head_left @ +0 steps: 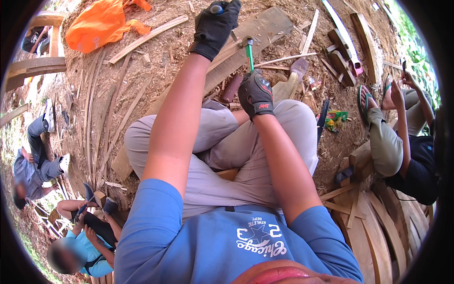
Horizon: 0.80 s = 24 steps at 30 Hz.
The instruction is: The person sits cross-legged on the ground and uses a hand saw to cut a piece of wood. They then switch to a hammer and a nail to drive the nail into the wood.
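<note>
My left hand (pixel 215 29), in a black glove, is closed in a fist around a blue-handled chisel (pixel 216 9). Only the round end of its handle shows clearly; the blade is mostly hidden. Below the fist lies a wooden piece (pixel 222 56) over a wide weathered board (pixel 272 29). My right hand (pixel 256 93), gloved in black and grey, grips a hammer (pixel 249 56) by its green handle. The hammer's metal head points away from me, beside the wooden piece. My legs are crossed under both arms.
An orange plastic bag (pixel 97 26) lies at the far left, near long wood strips (pixel 97 113). A handsaw (pixel 341 33) rests by wood blocks (pixel 341 66) at the far right. Curved planks (pixel 378 232) are stacked at near right. Other people sit left and right.
</note>
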Each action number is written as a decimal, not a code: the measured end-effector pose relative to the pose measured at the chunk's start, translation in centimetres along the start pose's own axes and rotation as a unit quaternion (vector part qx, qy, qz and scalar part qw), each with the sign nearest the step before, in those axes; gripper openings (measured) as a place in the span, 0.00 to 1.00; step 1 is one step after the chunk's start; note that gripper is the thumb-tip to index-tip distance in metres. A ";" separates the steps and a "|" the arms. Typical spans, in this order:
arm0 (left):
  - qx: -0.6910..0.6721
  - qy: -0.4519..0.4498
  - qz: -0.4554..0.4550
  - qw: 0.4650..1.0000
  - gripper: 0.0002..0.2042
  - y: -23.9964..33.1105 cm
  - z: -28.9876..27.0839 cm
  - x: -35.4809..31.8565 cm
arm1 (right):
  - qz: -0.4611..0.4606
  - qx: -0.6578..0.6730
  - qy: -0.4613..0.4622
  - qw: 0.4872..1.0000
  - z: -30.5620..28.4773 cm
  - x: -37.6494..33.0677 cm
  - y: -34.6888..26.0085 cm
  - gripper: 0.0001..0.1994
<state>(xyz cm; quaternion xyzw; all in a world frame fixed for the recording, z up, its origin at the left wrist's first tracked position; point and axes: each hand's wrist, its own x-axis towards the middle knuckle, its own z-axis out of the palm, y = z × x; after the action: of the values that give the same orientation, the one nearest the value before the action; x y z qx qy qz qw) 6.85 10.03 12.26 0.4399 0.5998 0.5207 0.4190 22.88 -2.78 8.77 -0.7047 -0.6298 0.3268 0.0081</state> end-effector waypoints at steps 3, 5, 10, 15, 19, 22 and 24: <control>0.038 0.001 -0.004 0.999 0.20 0.7 0.7 -0.4 | -0.008 0.004 -0.002 1.000 -0.3 -0.2 0.1 0.15; 0.084 -0.006 -0.005 0.996 0.21 1.3 0.9 -0.5 | -0.011 0.008 -0.003 1.000 -0.4 -0.1 0.1 0.16; 0.120 -0.037 -0.001 0.992 0.21 1.7 1.0 -0.3 | -0.023 0.016 0.010 1.000 -0.3 -0.2 0.3 0.14; 0.125 -0.047 0.008 0.991 0.22 1.8 1.3 -0.1 | -0.012 0.011 -0.005 1.000 -0.4 0.0 0.2 0.15; 0.137 -0.051 0.017 0.989 0.22 1.9 1.4 -0.1 | -0.015 0.009 0.005 1.000 -0.2 -0.1 0.2 0.16; 0.143 -0.056 0.019 0.988 0.22 1.6 1.4 0.0 | -0.014 0.018 0.009 1.000 -0.2 -0.1 0.2 0.15; 0.148 -0.058 0.018 0.987 0.22 1.7 1.5 0.0 | -0.014 0.021 0.013 1.000 -0.1 -0.1 0.2 0.15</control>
<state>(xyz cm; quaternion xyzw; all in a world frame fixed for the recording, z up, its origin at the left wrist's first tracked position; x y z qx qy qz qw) 8.40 10.53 13.78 0.5370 0.6371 0.4072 0.3740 23.08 -2.88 8.85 -0.6996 -0.6322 0.3310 0.0356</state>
